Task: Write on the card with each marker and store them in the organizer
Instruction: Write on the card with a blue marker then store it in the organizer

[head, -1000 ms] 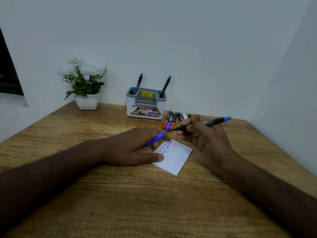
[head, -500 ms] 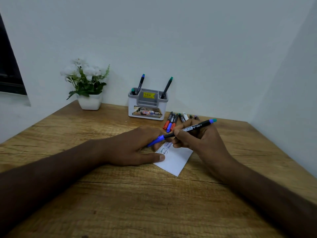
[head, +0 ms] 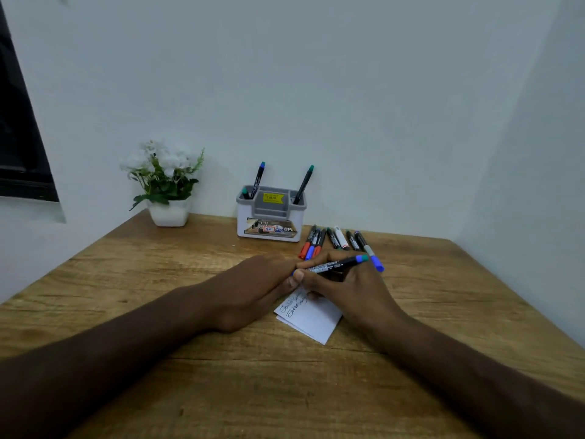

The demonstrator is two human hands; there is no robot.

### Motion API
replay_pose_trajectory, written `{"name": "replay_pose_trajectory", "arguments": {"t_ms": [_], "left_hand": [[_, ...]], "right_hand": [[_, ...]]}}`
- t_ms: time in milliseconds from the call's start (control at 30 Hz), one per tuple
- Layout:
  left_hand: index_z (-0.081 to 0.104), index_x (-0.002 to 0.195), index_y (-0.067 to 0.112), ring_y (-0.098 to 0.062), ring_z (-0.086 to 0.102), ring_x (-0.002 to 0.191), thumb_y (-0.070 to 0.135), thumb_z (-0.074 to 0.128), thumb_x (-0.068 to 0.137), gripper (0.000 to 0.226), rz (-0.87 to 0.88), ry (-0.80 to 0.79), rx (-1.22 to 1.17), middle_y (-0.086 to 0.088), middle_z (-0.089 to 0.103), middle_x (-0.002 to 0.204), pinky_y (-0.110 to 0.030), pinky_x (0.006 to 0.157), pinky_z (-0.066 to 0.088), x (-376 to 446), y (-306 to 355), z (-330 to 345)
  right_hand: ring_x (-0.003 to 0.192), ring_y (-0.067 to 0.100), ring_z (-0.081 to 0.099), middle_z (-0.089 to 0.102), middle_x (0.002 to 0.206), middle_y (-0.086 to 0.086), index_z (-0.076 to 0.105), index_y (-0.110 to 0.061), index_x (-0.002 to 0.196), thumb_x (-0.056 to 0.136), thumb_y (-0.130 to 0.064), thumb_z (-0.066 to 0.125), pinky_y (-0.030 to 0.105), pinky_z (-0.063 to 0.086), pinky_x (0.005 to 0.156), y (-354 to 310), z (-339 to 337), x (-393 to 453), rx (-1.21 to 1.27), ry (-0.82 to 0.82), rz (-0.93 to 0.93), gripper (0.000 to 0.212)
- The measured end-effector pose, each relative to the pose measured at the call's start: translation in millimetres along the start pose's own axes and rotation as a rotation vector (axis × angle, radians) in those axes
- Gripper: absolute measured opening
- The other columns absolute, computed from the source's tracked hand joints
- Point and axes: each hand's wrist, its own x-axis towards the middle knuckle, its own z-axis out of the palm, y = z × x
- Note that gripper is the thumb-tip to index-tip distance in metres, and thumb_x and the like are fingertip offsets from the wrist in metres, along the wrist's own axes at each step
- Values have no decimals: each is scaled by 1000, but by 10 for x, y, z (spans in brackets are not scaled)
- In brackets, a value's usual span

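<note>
Right hand (head: 345,286) grasps a marker (head: 332,266) just above the card (head: 311,315); left hand (head: 253,286) pinches its blue cap end. Organizer (head: 270,217) stands well behind the card.

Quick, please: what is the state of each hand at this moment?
Left hand: its grip pinches the cap end of the marker.
Right hand: its grip holds the same marker's barrel, above the card.

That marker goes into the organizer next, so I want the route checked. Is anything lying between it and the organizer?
Nothing visible blocks it. The marker in the right hand has open table up to the organizer; the loose markers lie right of that line.
</note>
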Motion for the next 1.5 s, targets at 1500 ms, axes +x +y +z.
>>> {"name": "replay_pose_trajectory", "arguments": {"t_ms": [1500], "left_hand": [[78, 82, 4, -16, 71, 74, 31, 75, 95, 30, -567, 608, -111, -7, 75, 73, -23, 78, 46, 1650, -601, -504]], "right_hand": [[90, 6, 59, 63, 93, -14, 69, -29, 99, 95, -48, 66, 20, 47, 73, 179, -279, -22, -680, -219, -373, 19]]}}
